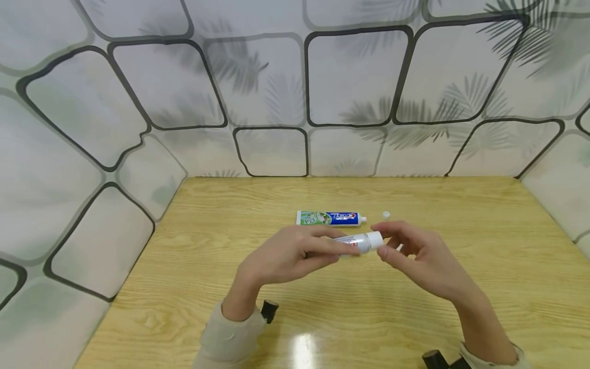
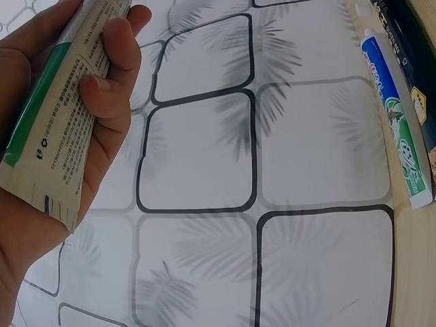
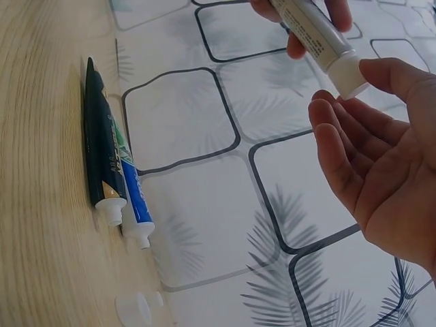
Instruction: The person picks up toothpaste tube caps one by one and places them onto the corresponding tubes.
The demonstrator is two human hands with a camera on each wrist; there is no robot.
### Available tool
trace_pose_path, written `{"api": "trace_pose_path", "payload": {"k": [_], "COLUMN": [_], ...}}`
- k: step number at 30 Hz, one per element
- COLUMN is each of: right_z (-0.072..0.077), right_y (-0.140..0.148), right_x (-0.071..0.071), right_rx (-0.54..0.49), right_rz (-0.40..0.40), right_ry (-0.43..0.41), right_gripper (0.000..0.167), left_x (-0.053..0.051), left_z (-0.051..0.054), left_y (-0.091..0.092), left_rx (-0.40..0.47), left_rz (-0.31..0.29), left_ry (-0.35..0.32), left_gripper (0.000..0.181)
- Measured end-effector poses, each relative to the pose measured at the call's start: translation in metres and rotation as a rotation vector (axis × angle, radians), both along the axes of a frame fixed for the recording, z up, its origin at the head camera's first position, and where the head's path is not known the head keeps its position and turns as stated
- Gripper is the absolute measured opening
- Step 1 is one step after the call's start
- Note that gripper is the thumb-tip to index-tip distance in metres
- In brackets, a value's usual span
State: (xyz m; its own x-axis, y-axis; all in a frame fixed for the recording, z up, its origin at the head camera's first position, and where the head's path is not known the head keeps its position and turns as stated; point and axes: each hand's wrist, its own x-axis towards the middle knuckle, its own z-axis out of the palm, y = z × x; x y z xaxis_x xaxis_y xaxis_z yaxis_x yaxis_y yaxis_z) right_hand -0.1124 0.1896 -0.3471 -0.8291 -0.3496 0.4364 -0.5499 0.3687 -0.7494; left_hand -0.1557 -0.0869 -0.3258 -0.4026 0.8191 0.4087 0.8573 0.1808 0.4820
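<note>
A white and green toothpaste tube (image 1: pixel 357 243) is in my left hand (image 1: pixel 288 253), which grips its body between thumb and fingers above the table. The tube's flat crimped end shows in the left wrist view, printed with small text. Its white cap (image 1: pixel 375 240) points right. My right hand (image 1: pixel 426 261) is at that cap, thumb and fingertips set lightly on either side of it, palm half open. Behind the hands lies a blue and green toothpaste tube (image 1: pixel 328 219) with its nozzle bare. A dark toothpaste tube (image 3: pixel 103 146) lies beside it, hidden in the head view.
A small white loose cap (image 1: pixel 386 214) lies on the wooden table (image 1: pixel 207 205) beyond the right hand. A larger white cap (image 3: pixel 133 310) is near it, mostly hidden by the right hand in the head view. Patterned walls (image 1: pixel 272 102) enclose the table's back and sides.
</note>
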Motion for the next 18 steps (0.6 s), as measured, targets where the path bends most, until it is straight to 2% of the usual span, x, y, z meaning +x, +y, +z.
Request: {"api": "trace_pose_path", "payload": {"k": [9, 18], "right_z": [0.0003, -0.0012], "right_y": [-0.0006, -0.0022], "right_x": [-0.0006, -0.0018], "right_rx": [-0.053, -0.062], "right_rz": [-0.025, -0.041], "right_ry": [-0.031, -0.042], "right_gripper": [0.033, 0.021], "left_x": [-0.0005, 0.0000], "left_z": [-0.0014, -0.0042], "left_y": [0.0048, 0.0082], "left_rx": [-0.024, -0.018], "left_rz": [-0.016, -0.043], "left_ry": [0.019, -0.003], "left_gripper": [0.031, 0.030]}}
